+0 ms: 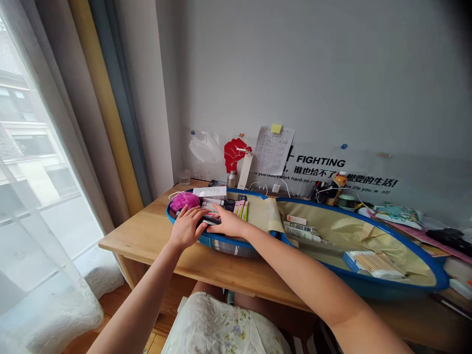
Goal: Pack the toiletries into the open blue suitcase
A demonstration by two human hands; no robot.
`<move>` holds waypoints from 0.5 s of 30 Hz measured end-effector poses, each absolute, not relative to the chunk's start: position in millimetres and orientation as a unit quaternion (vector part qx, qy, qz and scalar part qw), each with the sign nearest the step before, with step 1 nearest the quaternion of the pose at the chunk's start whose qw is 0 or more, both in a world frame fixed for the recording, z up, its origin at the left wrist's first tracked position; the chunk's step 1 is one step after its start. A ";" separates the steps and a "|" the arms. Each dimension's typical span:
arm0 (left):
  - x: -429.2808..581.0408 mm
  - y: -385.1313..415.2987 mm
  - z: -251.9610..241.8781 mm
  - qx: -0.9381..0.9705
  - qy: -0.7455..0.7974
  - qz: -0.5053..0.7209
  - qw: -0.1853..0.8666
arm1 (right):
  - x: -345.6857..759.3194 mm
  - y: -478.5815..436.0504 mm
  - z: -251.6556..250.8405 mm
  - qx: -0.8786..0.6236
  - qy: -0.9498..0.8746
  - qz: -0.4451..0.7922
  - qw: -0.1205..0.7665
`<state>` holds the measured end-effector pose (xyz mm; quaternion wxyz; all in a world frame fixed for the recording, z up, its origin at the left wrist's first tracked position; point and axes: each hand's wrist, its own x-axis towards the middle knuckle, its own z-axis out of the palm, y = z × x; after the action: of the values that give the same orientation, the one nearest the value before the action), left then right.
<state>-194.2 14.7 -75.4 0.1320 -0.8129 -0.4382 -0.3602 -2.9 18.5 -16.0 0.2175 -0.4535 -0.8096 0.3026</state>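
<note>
Resting left hand (189, 227) and right hand (231, 223) on black item (211, 221) inside left blue-rimmed tub (258, 219) beside purple yarn (185, 200), likely to steady it from both ends, with fingers partly covering it, so can't tell pinching from loose contact.

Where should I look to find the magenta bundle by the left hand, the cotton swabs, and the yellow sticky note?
Magenta bundle (185, 199): head view, middle of its visible top.
Cotton swabs (375, 263): head view, midway along the sticks.
Yellow sticky note (276, 128): head view, centre of its face.
</note>
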 end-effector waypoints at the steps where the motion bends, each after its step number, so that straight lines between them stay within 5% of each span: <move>1: -194.6 14.6 -75.8 -0.815 -0.436 -0.359 0.129 | 0.1 16.7 -14.5 -0.451 -0.807 0.310 0.219; 10: -198.2 9.2 -90.0 -0.794 -0.421 -0.411 0.154 | 145.8 31.9 35.1 -0.578 -0.764 0.167 0.235; 15: -195.3 5.2 -109.8 -0.758 -0.426 -0.455 0.192 | 243.0 35.8 17.8 -0.682 -0.721 0.099 0.069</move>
<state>-195.3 5.2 -109.8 0.1920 -0.7583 -0.4258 -0.4547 243.0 35.8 17.8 0.0692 -0.6818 -0.7215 0.0990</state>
